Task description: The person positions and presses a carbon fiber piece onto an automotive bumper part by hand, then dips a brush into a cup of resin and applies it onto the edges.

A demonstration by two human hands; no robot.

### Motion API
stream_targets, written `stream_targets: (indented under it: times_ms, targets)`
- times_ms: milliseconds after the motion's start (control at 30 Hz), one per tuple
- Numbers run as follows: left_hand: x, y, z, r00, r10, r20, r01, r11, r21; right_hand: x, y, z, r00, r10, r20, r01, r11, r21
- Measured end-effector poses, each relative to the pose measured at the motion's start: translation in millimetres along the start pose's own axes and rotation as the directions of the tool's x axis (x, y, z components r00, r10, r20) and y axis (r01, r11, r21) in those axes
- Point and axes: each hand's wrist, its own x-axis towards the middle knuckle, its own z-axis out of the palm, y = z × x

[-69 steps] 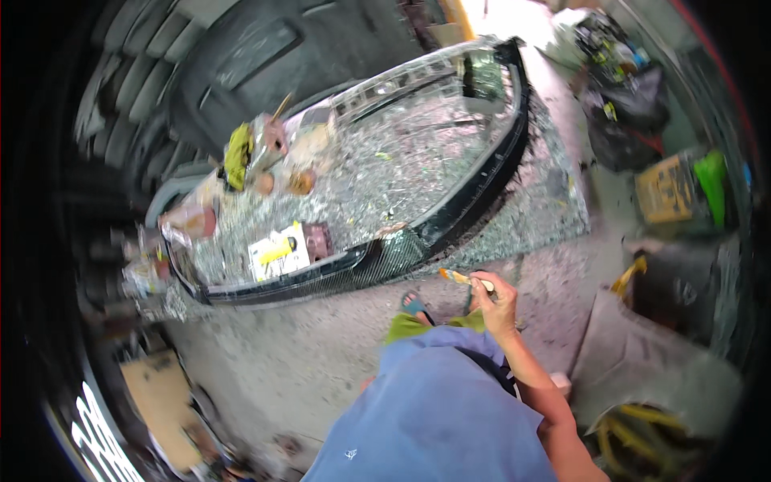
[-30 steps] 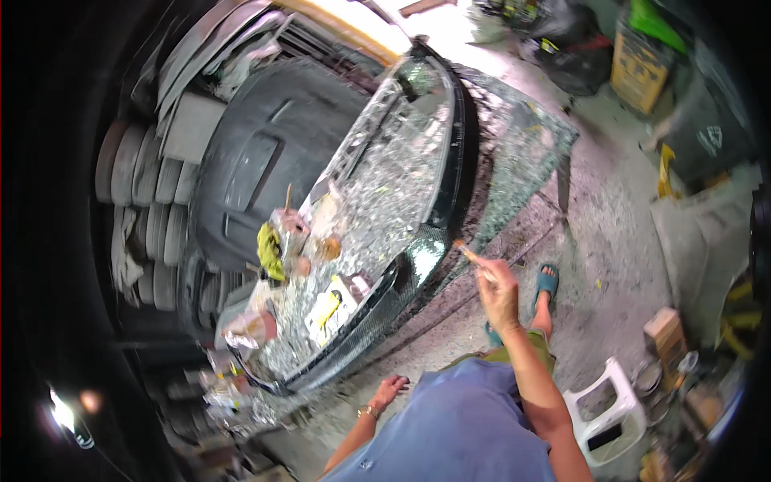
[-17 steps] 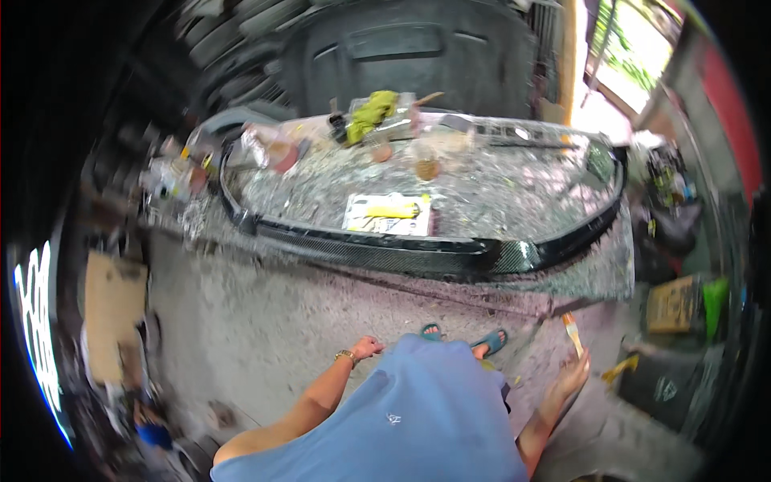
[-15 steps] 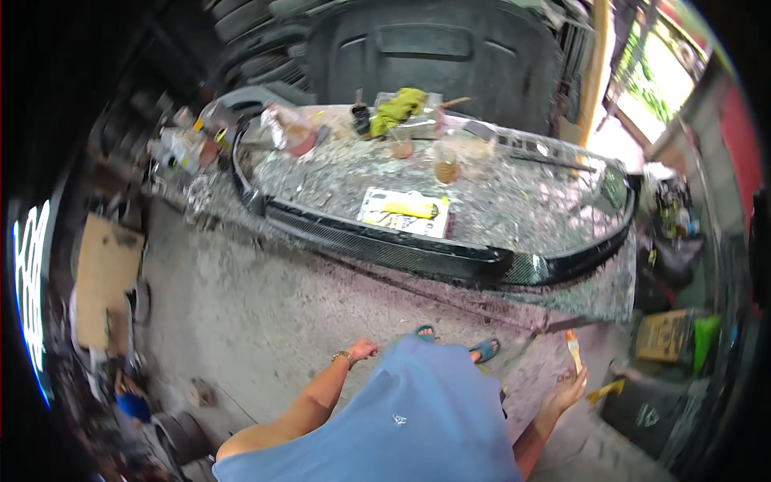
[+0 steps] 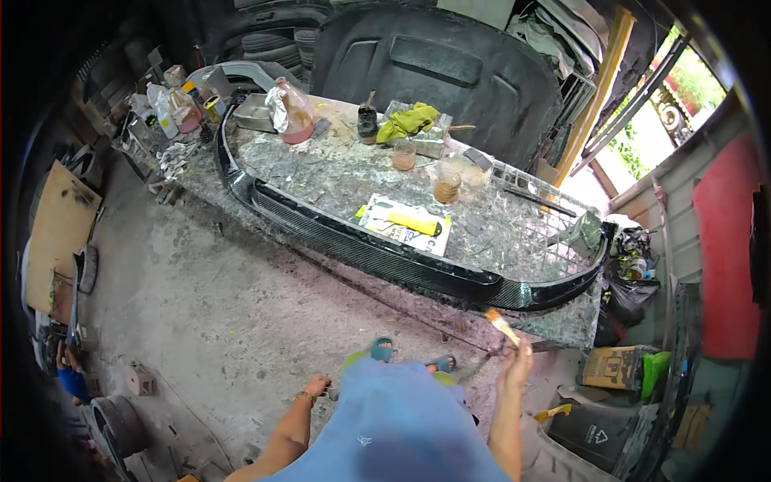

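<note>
My right hand (image 5: 514, 369) grips a pale-handled paintbrush (image 5: 501, 324) with orange-tinted bristles, held just off the table's near edge. My left hand (image 5: 318, 386) hangs low over the floor, its fingers loosely apart and holding nothing. A long curved black carbon-fibre-patterned car part (image 5: 377, 253) lies along the front of the speckled worktable (image 5: 277, 169). On the tabletop are a white packet (image 5: 434, 245) with a yellow tool (image 5: 405, 222), cups of amber (image 5: 446, 190) and pinkish (image 5: 404, 158) liquid, a pink-filled jug (image 5: 295, 120) and a green cloth (image 5: 405, 120).
A large black hood-like panel (image 5: 434, 80) stands behind, with tyres (image 5: 269, 52). Bags (image 5: 626, 297) and a cardboard box (image 5: 610, 365) sit right, beside a red panel (image 5: 723, 241). At left are a board (image 5: 60, 233), wheels (image 5: 120, 426) and another person in blue (image 5: 71, 373).
My view has swung round, bringing the table's long side across the front. The paintbrush in my right hand has risen toward the table's near edge. My left arm has lowered slightly.
</note>
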Motion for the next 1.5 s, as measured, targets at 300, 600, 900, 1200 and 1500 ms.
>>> stream_targets:
  times_ms: [300,600,900,1200,1500]
  targets:
    - [-13,31,-6,0.997,0.034,-0.070,-0.055,0.945,-0.322,-21,57,133,0.757,0.478,0.446,-0.509,0.859,-0.056]
    - [-44,-10,29,0.975,0.004,-0.224,-0.100,0.903,-0.418,74,-8,264,0.675,0.367,0.640,-0.547,0.831,0.100]
    - [-118,-59,111,0.949,-0.104,-0.296,-0.033,0.905,-0.425,280,-59,317,0.800,-0.169,0.575,0.328,0.926,-0.185]
    - [-148,-59,163,0.911,-0.112,-0.397,-0.069,0.908,-0.414,336,0,353,0.486,-0.204,0.850,0.869,0.215,-0.446]
    - [-161,-60,181,0.887,-0.175,-0.429,-0.040,0.894,-0.447,263,-27,288,0.364,-0.123,0.923,0.878,0.377,-0.296]
